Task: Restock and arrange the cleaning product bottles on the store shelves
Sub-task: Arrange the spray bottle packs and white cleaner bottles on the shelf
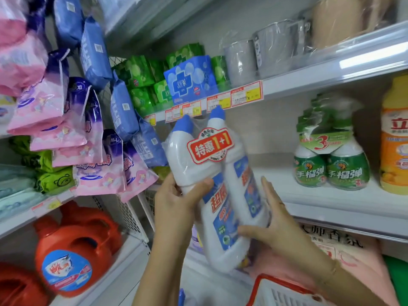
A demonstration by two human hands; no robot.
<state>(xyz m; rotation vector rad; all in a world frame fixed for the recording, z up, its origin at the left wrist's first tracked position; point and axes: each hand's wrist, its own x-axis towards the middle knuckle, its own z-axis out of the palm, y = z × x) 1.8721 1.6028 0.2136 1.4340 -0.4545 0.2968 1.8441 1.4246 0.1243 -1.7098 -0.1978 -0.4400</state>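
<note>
From the head camera, a twin pack (220, 173) of two white bottles with blue caps is up in the air, in front of the middle shelf (320, 202). It does not rest on the shelf. The pack is wrapped in clear plastic and leans with its caps to the left. A red sticker (209, 146) with "1+1" sits near the top.

The left hand (174, 202) grips the left bottle around its middle, thumb across the front and fingers curled behind. The right hand (271, 219) holds the pack low on the right side, with the thumb across the front and the fingers lying up along the side.

On the shelf behind, to the right, stands a pack of green spray bottles (331, 168). Just beside it is a tall orange bottle (395, 140) at the edge of the picture.

The shelf above holds green packs (141, 74), a blue pack (189, 82) and grey cups (242, 58) in plastic, with price tags (246, 93) along its front edge — the pack's caps reach up close to them.

On the left hang blue bags (95, 54) and pink bags (39, 102), crowding close to the pack. Below them sit red jugs (72, 257).

A red basket (271, 290) is at the bottom, under the right arm.
</note>
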